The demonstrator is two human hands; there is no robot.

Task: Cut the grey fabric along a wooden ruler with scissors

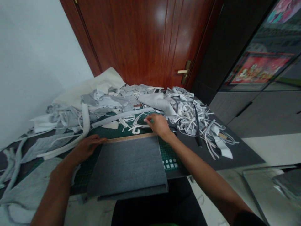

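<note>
At the tabletop's near edge: dark grey rectangular fabric panel, folded at the bottom, front end hanging past the tabletop towards the person's black-clad lap.
Ruler: long thin wooden strip with a tan face, lying along the panel's far edge.
Left hand: at the ruler's left end, fingers stretched out and touching it; can't tell if they grip or only press.
Right hand: over the far side, just beyond the ruler's right end; thumb and index tips closed together, can't tell if anything thin is between.
Mat: green gridded cutting mat under the panel, showing to its right and past its far edge.
Room right: bare dark tabletop from the mat out to the right front corner; right forearm crosses above.
Room far: tight. Heap of grey and white fabric scraps runs along the back, near the brown wooden door; tangle of pale fabric strips behind and right of the right hand, narrow black strip across it.
Room left: pale padded fabric tube and loose grey cloth crowd the left arm.
Cabinet: grey-brown unit with glass panels at right; red framed picture shows in the glass, can't tell if inside or reflected.
</note>
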